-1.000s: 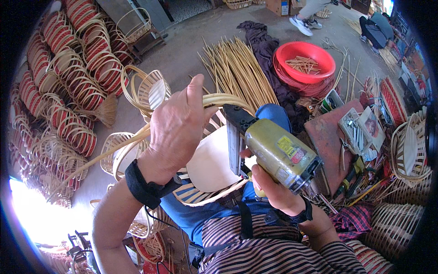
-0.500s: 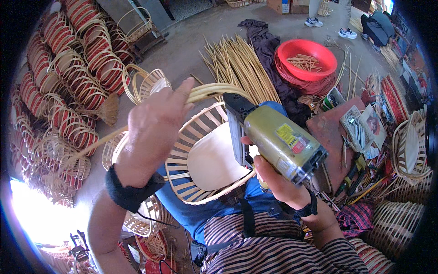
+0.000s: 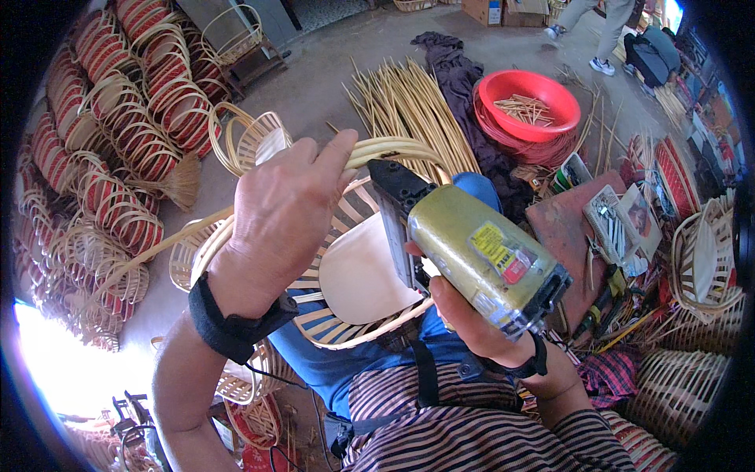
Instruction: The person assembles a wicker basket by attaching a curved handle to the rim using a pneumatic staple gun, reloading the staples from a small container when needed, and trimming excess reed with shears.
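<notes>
The left hand [image 3: 287, 216] was clenched around the cane handle [image 3: 393, 147] arching over the half-woven basket [image 3: 346, 275] on the lap, while the right hand [image 3: 464, 315] gripped the yellow nail gun [image 3: 480, 252], its nose pointing up just beside that handle's bend.

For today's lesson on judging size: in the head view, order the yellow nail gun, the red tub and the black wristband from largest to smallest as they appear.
1. Yellow nail gun, though nearness to the camera enlarges it.
2. Red tub.
3. Black wristband.
</notes>
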`<move>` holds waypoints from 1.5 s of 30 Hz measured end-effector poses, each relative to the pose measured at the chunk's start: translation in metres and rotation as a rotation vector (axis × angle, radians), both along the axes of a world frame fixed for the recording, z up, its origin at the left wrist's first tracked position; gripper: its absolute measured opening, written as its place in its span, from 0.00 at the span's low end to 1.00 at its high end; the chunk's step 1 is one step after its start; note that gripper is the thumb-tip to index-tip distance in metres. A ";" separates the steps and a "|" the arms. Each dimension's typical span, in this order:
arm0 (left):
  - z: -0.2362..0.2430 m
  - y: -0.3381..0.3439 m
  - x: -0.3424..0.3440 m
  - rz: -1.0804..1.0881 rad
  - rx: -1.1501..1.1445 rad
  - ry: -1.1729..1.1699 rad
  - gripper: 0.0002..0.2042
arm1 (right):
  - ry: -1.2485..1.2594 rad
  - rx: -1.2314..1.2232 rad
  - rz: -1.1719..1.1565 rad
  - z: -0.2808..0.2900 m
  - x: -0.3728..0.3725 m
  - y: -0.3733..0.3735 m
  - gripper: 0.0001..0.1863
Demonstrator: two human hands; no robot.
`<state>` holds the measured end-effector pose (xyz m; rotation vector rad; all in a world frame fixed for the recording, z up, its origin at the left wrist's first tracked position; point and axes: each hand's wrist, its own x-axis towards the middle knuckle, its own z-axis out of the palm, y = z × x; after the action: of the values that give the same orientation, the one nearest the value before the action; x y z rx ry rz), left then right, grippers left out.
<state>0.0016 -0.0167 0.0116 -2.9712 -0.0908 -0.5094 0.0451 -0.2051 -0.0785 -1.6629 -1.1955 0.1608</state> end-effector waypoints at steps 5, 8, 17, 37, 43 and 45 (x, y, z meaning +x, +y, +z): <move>-0.002 0.000 0.000 0.002 -0.013 -0.002 0.15 | -0.058 -0.015 -0.002 -0.003 0.001 -0.002 0.25; -0.004 0.002 0.002 -0.048 0.035 -0.060 0.11 | -0.123 -0.043 -0.007 -0.005 0.001 -0.004 0.24; 0.029 0.033 -0.028 -0.066 -0.053 0.041 0.16 | -0.253 0.064 -0.158 -0.006 0.011 0.007 0.13; -0.017 0.012 -0.020 0.103 -0.019 -0.357 0.21 | -0.059 0.142 -0.044 -0.007 -0.001 0.018 0.20; -0.017 0.010 -0.019 0.106 -0.026 -0.346 0.21 | -0.083 0.096 -0.028 -0.006 0.000 0.011 0.18; -0.016 0.009 -0.019 0.099 -0.023 -0.351 0.20 | -0.090 0.087 -0.028 -0.005 0.000 0.009 0.18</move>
<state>-0.0171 -0.0074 -0.0044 -2.8459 -0.2764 -1.0146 0.0455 -0.1960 -0.0835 -1.6246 -1.2288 0.0159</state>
